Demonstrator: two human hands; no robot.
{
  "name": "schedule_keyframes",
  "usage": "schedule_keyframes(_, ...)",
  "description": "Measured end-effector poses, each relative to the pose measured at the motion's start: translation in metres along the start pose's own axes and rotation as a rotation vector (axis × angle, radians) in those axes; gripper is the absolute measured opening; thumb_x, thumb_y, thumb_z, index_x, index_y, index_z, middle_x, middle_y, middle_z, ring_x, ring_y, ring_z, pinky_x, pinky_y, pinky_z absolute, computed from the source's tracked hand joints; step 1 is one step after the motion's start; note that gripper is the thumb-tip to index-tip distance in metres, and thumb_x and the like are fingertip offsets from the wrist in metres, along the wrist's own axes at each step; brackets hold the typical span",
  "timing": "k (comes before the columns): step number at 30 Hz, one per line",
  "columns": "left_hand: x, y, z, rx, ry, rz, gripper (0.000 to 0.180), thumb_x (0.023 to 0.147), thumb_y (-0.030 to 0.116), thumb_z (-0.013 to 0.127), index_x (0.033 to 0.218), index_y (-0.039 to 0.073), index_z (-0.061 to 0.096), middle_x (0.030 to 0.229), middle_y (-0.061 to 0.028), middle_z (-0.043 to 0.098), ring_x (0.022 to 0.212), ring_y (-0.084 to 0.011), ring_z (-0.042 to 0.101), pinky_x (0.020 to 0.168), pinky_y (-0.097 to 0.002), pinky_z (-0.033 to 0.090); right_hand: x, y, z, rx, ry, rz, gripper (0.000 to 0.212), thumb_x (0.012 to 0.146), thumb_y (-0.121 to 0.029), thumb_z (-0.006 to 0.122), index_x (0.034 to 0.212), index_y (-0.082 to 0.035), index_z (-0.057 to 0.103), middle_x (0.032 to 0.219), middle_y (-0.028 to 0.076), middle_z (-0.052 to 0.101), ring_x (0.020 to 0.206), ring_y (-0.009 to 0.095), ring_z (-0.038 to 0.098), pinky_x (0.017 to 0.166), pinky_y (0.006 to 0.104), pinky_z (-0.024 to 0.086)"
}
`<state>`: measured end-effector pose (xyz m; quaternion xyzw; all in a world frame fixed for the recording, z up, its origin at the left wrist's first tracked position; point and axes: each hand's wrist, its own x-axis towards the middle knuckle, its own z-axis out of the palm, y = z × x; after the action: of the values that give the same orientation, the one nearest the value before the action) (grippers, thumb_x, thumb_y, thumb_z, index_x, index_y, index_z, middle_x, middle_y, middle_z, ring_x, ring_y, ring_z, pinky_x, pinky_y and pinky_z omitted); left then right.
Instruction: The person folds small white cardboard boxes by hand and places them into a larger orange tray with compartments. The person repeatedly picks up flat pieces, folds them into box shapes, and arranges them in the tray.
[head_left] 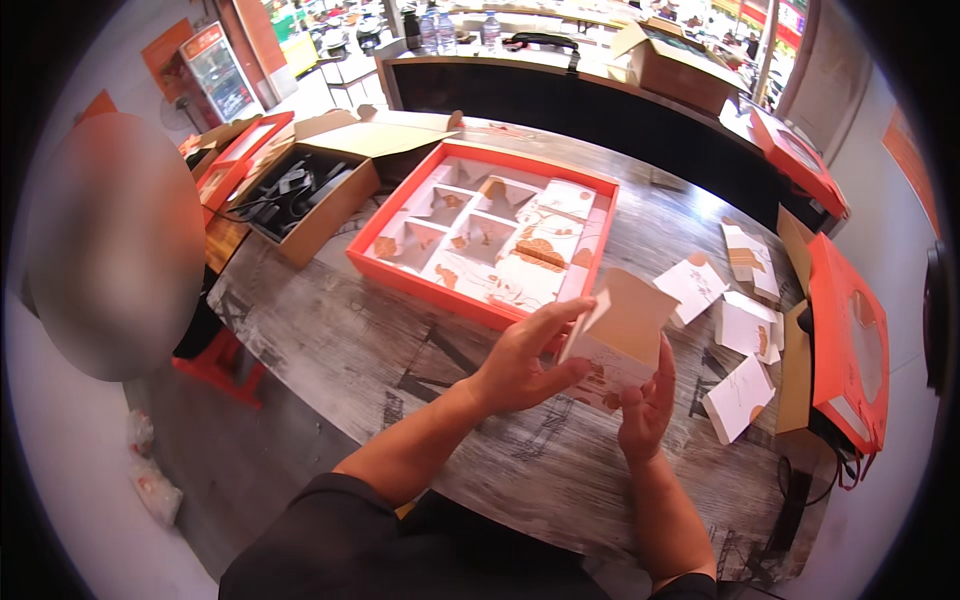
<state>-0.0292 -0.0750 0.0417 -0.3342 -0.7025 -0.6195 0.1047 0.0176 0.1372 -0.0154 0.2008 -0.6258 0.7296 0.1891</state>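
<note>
Between both hands, above the near side of the table, is a small white carton (620, 345) with brown printed patterns and its top flaps raised. My left hand (520, 365) grips its left side, thumb across the front. My right hand (648, 405) holds its right side from below, fingers pointing up. Just beyond the hands lies a shallow red gift box (425, 288) with a divided white insert. Closed white cartons (540, 245) fill its right part, while several compartments on the left stand open. More loose white cartons (690, 287) lie to the right of my hands.
A brown cardboard box (330, 215) holding dark cables sits at the table's far left. Red boxes with clear windows (850, 340) stand along the right edge. A black partition (580, 105) runs behind the table. A blurred person is at the left, near a red stool (225, 370).
</note>
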Motion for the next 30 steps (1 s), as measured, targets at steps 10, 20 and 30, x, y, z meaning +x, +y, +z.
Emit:
schedule_keyframes(10,-0.002,-0.007,-0.01,-0.071,-0.165,-0.026,0.034,0.096,0.018,0.067,0.123,0.002,0.055,0.119,-0.0112,0.056,0.105,-0.0202,0.056,0.093,-0.0347,0.047,0.006,-0.002,0.002,-0.029,-0.045,-0.039,0.059,0.102,-0.041,0.062,0.139,0.002,0.047,0.148,0.018,0.042,0.137,0.027,0.046,0.113,0.0415,0.038)
schedule_keyframes(20,-0.005,-0.012,-0.004,-0.061,-0.114,-0.035,0.027,0.104,0.028,0.062,0.112,0.003,0.054,0.112,-0.01,0.058,0.098,-0.017,0.057,0.087,-0.0325,0.048,0.004,-0.001,-0.005,-0.1,-0.089,-0.011,0.052,0.101,-0.046,0.063,0.122,0.001,0.055,0.135,0.016,0.05,0.124,0.021,0.049,0.103,0.0367,0.042)
schedule_keyframes(30,-0.011,-0.01,0.012,-0.25,0.034,-0.12,0.041,0.106,0.028,0.062,0.137,0.004,0.048,0.128,-0.0135,0.062,0.11,-0.0162,0.062,0.093,-0.0327,0.052,0.004,-0.003,0.011,0.068,0.065,-0.012,0.049,0.104,-0.038,0.063,0.135,-0.003,0.046,0.136,0.016,0.055,0.124,0.021,0.053,0.106,0.0356,0.042)
